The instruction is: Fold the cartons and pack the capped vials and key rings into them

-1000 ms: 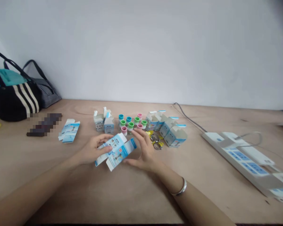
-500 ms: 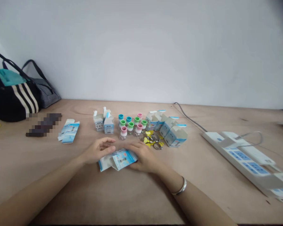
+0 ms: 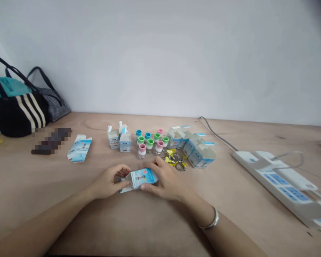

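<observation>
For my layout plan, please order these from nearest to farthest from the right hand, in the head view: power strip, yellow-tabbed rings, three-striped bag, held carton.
1. Held carton, touching the right hand.
2. Yellow-tabbed rings, just beyond it.
3. Power strip, to the right.
4. Three-striped bag, far left.

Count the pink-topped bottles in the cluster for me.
3: the front-left bottle, the front-right bottle and the back bottle, which is partly hidden by others. More could be out of sight.
</observation>
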The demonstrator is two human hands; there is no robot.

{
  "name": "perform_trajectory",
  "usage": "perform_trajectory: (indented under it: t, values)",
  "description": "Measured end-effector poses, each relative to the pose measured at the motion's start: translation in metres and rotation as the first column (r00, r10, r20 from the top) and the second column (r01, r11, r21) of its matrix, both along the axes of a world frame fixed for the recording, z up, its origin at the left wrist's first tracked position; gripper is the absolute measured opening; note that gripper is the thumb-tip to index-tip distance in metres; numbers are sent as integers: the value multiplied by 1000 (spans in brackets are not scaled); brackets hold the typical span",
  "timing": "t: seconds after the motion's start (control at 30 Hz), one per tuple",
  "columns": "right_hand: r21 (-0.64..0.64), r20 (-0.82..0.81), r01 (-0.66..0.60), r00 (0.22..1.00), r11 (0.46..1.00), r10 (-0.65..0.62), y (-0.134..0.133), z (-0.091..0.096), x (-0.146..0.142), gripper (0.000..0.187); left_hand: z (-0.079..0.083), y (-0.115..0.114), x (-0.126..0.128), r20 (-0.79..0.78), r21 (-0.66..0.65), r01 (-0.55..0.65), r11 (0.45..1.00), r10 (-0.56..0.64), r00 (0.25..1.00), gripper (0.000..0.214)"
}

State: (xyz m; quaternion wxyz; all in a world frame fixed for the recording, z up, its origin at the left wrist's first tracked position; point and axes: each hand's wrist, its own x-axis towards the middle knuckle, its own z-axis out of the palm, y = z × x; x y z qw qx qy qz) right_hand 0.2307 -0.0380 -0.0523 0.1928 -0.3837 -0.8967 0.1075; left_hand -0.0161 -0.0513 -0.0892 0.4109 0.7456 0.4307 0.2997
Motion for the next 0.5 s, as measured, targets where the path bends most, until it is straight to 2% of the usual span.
perform_trajectory:
  t: [0.17, 0.23, 0.3, 0.37, 0.5]
  values:
    - [-37, -4, -8, 1000, 999, 8, 3, -8, -3, 52, 0, 1, 1, -121, 117, -86, 989, 100, 988, 14]
    - [-45, -24, 2, 1000, 999, -3, 5, -12, -4, 52, 1, 1, 3, -157, 133, -35, 991, 56, 986, 12]
    - [-48, -55, 0, 999, 999, -3, 5, -15, -5, 52, 3, 2, 5, -169, 129, 63, 990, -40, 985, 18]
    - [-57, -75, -4, 997, 998, 0, 6, -16, -5, 53, 4, 3, 4, -166, 126, 103, 987, -81, 983, 24]
    - [-75, -95, -11, 995, 997, 4, 6, -14, -3, 55, 5, 2, -11, -151, 101, -42, 994, 57, 987, 37]
